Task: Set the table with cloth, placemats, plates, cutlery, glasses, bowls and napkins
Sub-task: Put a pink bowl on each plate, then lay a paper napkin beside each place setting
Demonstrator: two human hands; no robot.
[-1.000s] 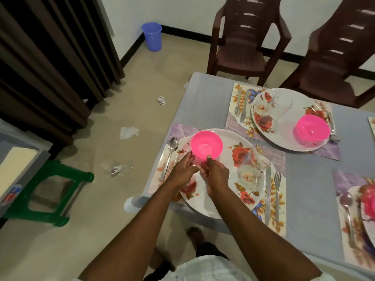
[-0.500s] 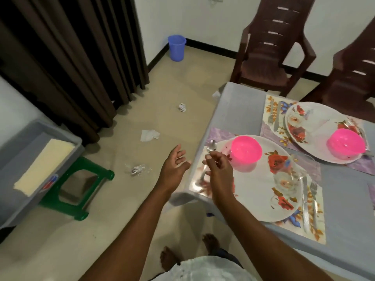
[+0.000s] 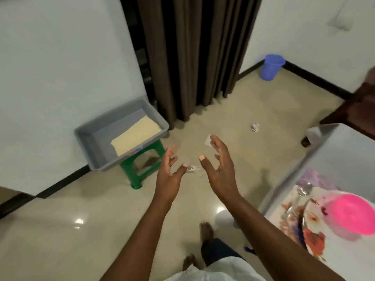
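Head | left hand point(image 3: 169, 175), right hand point(image 3: 220, 169) empty over floor | table point(image 3: 332, 151) edge right

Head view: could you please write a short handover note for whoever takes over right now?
Left hand and right hand: both open, empty, raised over the floor, away from the table.
Grey plastic tray on the green stool holds folded cream napkins.
Nearest setting: round pink plastic bowl on the floral plate, metal spoon beside it.
Left: napkins, probably next.
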